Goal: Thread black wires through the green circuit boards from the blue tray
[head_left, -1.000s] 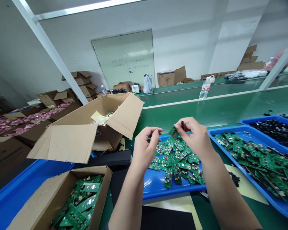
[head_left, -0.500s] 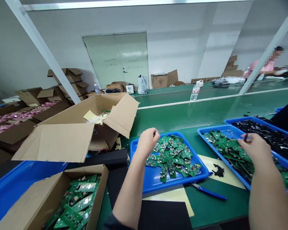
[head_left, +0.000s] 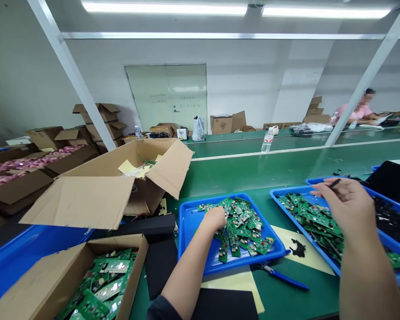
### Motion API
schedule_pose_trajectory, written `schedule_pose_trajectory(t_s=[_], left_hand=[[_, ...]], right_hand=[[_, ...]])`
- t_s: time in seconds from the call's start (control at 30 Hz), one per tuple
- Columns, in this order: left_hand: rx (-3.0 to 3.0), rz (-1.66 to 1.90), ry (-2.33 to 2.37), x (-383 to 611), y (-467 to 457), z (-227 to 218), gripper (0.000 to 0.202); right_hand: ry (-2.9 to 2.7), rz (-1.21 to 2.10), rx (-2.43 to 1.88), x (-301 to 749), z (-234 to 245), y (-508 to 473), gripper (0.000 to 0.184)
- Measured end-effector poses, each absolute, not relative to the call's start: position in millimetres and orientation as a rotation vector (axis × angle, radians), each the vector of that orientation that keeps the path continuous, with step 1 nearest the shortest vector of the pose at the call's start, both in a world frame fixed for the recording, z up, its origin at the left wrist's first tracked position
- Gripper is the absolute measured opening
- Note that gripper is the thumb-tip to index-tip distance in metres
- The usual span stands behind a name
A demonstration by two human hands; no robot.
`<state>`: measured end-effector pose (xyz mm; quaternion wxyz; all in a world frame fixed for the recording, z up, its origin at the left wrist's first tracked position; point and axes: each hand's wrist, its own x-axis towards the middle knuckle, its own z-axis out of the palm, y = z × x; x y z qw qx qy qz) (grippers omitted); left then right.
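My left hand [head_left: 215, 218] is closed over the left side of a pile of green circuit boards [head_left: 242, 224] in the middle blue tray [head_left: 195, 262]. Its fingertips are hidden, so what they grip cannot be seen. At the right, my right hand [head_left: 348, 202] pinches a small black strip [head_left: 334, 183] between thumb and fingers, its palm partly turned up. Below that hand lies a second blue tray [head_left: 298, 226] with more green boards [head_left: 315, 218]. Behind it is another tray heaped with small black pieces [head_left: 391, 220].
Blue-handled pliers [head_left: 285, 278] lie in front of the middle tray, near a black scrap [head_left: 298, 248] on yellow paper. A carton of boards [head_left: 138, 262] stands at left, below a large open box [head_left: 86, 195]. A water bottle [head_left: 267, 141] stands farther back; a person in pink [head_left: 360, 113] sits beyond.
My left hand has come down from above the tray onto the boards. My right hand has lifted and turned, showing the black strip more clearly. The view has tilted upward.
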<state>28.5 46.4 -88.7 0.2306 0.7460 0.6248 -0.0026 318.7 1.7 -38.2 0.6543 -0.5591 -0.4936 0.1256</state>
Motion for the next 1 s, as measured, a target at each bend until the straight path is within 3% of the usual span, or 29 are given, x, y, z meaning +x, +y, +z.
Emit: schedule_pose_trajectory(t_s=[0.23,0.37,0.47,0.57,0.83,1.0], left_hand=[[1.98,0.556,1.6,-5.8,47.4,-51.3,0.03],[1.888,0.936,1.504,-9.9,33.9,-28.4,0.046],[1.584,1.444,1.256,-5.5,21.1,-18.2,0.05],[1.294,1.712,1.002,0.8,10.3,-11.6,0.048],[1.353,1.629,1.081,6.9,0.7,-5.1,0.03],[1.718,1.25,1.316,1.0,-4.6,1.5,0.02]], right_hand=[[-1.511,0.512,-1.064,228.8,-7.3,12.7,0.022],[-1.746,0.675,-1.093,184.6,-9.4,18.9,0.018],[-1.741,0.828,-1.003,161.5,-14.7,20.0,0.017],[-1.667,0.976,-0.849,150.9,-18.7,19.1,0.021],[-1.477,0.873,-0.795,158.8,-21.4,27.4,0.024],[-1.718,0.753,-0.854,168.5,-14.1,24.0,0.016]])
